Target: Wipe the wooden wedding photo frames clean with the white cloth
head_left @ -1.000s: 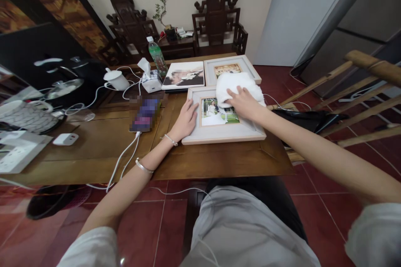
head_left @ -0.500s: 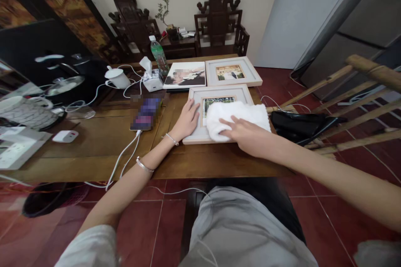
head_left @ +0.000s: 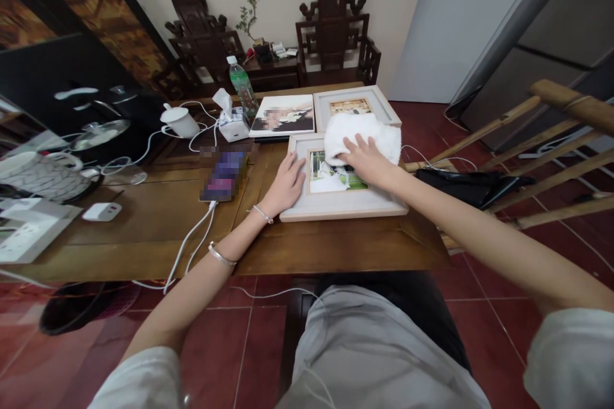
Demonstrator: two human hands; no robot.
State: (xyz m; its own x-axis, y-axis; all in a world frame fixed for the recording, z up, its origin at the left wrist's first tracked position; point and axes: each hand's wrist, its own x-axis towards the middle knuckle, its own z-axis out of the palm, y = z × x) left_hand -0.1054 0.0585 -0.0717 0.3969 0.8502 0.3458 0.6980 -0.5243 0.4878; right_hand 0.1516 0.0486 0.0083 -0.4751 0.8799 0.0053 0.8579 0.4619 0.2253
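My left hand (head_left: pixel 288 185) lies on the left border of the near picture frame (head_left: pixel 336 206), fingers stretched out and touching it. With my right hand (head_left: pixel 367 160) I press a folded white towel (head_left: pixel 362 134), my fingers over its near edge. The towel covers the upper right of this frame and overlaps the lower part of a second picture frame (head_left: pixel 386 108) behind it. A photo (head_left: pixel 330 182) with green and white areas shows in the near frame, partly hidden by the towel and hand.
Left of the second frame lies a picture panel (head_left: pixel 283 114). A tissue box (head_left: pixel 233 124), a bottle (head_left: pixel 243 86) and a phone (head_left: pixel 224 176) with a white cable stand or lie left of the frames. A bamboo chair (head_left: pixel 566 140) is at the right.
My right hand has slid the towel away from me, up the near frame, uncovering the lower photo and right border. My left hand has stayed in place.
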